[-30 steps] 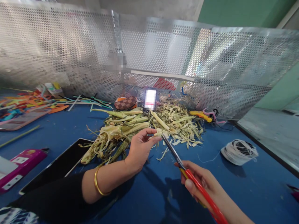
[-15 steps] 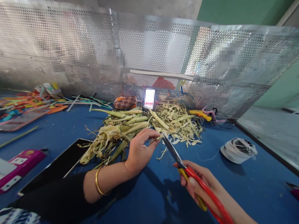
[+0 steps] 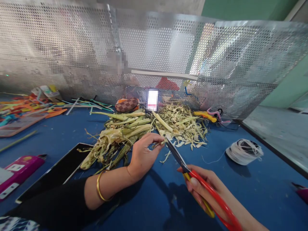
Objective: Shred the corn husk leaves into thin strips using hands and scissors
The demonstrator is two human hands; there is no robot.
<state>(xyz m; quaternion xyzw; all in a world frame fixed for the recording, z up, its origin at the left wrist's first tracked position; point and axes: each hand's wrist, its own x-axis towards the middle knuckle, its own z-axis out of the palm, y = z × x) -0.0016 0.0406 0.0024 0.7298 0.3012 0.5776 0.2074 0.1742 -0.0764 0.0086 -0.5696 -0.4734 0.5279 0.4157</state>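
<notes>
My left hand (image 3: 146, 154) pinches a small pale green piece of plant stalk (image 3: 163, 142) between thumb and fingertips. In my right hand (image 3: 204, 183) are scissors (image 3: 176, 153) with red and yellow handles, their blade tips right at that piece. Behind my left hand lies a bundle of long, partly dried stalks (image 3: 115, 138). A heap of cut plant bits (image 3: 183, 123) spreads beyond the scissors, with a thicker stalk (image 3: 163, 122) at its left side. A few small scraps (image 3: 166, 157) lie on the blue table below the blades.
A white string spool (image 3: 244, 152) stands to the right. At left are a dark tablet-like slab (image 3: 57, 173), a magenta box (image 3: 20, 175) and colourful strips (image 3: 24, 107). A checkered pouch (image 3: 126, 105), a bright screen (image 3: 152, 100) and a yellow-handled tool (image 3: 205, 116) sit before a perforated metal screen (image 3: 158, 41).
The whole view has shifted slightly. Both hands keep nearly the same pose, with the scissors' tips still at the pinched piece.
</notes>
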